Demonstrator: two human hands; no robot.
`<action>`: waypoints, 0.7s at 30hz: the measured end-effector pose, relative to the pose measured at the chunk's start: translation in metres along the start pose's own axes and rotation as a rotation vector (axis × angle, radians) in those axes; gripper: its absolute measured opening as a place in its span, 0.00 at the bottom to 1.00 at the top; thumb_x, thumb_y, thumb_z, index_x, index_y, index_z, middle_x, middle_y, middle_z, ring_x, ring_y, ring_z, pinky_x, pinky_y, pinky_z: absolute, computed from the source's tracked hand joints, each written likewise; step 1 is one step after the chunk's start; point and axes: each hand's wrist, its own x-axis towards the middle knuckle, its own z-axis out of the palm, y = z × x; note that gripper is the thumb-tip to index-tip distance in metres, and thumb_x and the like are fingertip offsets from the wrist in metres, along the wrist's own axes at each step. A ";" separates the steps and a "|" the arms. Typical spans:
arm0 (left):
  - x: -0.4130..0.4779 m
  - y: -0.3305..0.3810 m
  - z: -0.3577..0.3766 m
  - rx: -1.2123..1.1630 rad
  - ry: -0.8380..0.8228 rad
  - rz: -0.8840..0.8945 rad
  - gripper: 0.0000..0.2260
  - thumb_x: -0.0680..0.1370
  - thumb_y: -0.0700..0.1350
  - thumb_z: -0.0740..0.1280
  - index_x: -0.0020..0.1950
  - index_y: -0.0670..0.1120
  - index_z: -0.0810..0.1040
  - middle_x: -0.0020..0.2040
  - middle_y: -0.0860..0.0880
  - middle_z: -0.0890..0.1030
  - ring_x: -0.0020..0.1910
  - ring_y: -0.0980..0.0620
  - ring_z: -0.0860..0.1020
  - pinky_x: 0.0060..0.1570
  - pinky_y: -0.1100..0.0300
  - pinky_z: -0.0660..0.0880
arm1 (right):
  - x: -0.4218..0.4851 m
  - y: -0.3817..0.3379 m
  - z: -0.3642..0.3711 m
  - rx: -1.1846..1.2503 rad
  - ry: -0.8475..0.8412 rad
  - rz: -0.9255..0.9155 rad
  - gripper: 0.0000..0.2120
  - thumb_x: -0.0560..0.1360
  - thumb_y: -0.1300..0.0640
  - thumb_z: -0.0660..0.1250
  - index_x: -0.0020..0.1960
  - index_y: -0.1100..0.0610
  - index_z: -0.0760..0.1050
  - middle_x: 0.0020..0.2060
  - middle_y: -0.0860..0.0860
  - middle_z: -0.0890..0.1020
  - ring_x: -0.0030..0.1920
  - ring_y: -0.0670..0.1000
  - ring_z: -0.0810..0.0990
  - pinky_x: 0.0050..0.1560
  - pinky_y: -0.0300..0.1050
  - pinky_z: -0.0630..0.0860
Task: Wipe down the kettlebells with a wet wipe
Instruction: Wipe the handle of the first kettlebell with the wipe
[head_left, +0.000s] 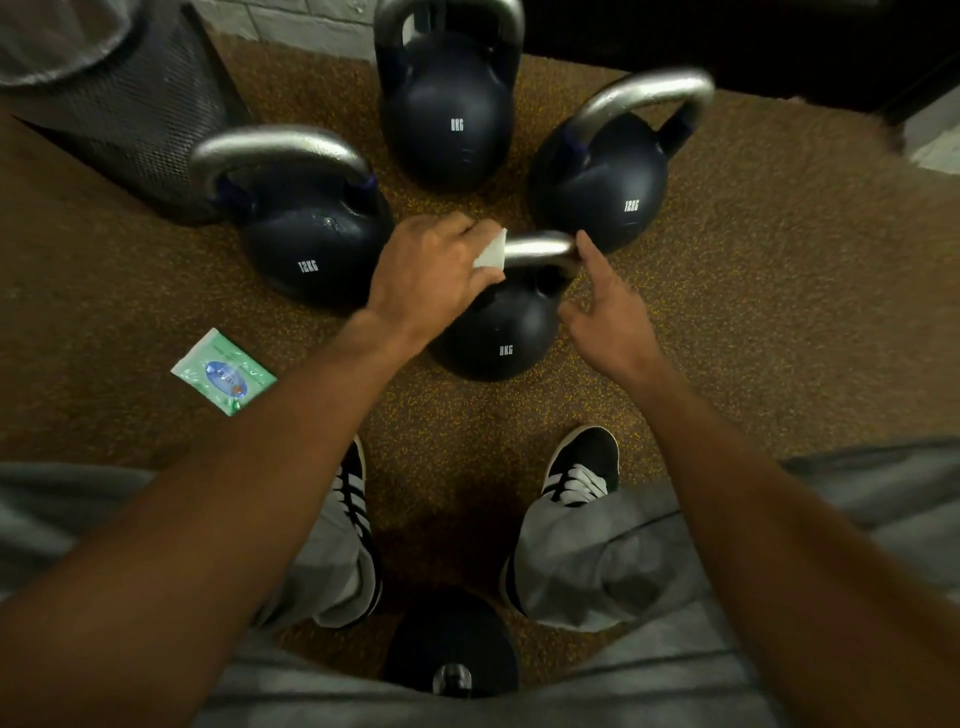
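Wiping the handle of the near kettlebell, by the look of it, at the centre of the view. Gripping the wipe in the left hand, fingers curled over it and clamping it round the handle's 9 o'clock end. Holding the right hand at the 3 o'clock end, fingers straight and loose, clasping nothing. Impossible to tell whether a fingertip is actually touching the bar.

Standing upright on the floor around it: left kettlebell at 10 o'clock, far kettlebell at 12, right kettlebell at 2. Lying flat at 8 o'clock, well apart from all of them, the packet. Sitting at 11 o'clock, just behind the left kettlebell, the bin.

Doing this step well, probably:
- Wrapping the wipe fully round the bar rather than dabbing at the top face.
- Sliding it from 9 o'clock across to 3 while twisting the wrist, so reaching the underside too.
- Pressing the right hand down on the 3 o'clock corner to stop any rocking, then lifting it clear ahead of the wipe.
- Running down both uprights and round the dark body afterwards, low flanks included.
- Refolding to a clean face before starting on another kettlebell.

Worth watching: damp steel likely being slick, so avoiding lifting by the handle straight after.
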 end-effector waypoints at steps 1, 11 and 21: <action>0.008 -0.005 -0.008 -0.088 -0.103 -0.021 0.22 0.79 0.57 0.70 0.69 0.46 0.78 0.57 0.41 0.83 0.54 0.40 0.81 0.56 0.46 0.75 | 0.000 0.000 0.000 -0.005 0.000 -0.003 0.38 0.80 0.56 0.66 0.82 0.45 0.50 0.79 0.49 0.64 0.53 0.50 0.74 0.67 0.61 0.74; 0.047 -0.046 -0.010 -0.860 -0.701 -0.486 0.32 0.66 0.74 0.69 0.55 0.51 0.87 0.57 0.49 0.85 0.62 0.49 0.78 0.73 0.45 0.66 | -0.002 -0.002 -0.001 -0.025 0.000 0.011 0.38 0.80 0.56 0.67 0.82 0.45 0.51 0.78 0.51 0.66 0.63 0.62 0.80 0.69 0.60 0.73; -0.004 -0.014 -0.009 0.103 -0.101 -0.031 0.25 0.79 0.63 0.65 0.75 0.56 0.73 0.62 0.49 0.83 0.59 0.42 0.73 0.58 0.45 0.69 | -0.005 -0.008 -0.004 -0.044 -0.002 0.009 0.38 0.79 0.57 0.67 0.83 0.48 0.51 0.77 0.52 0.68 0.63 0.60 0.80 0.69 0.57 0.73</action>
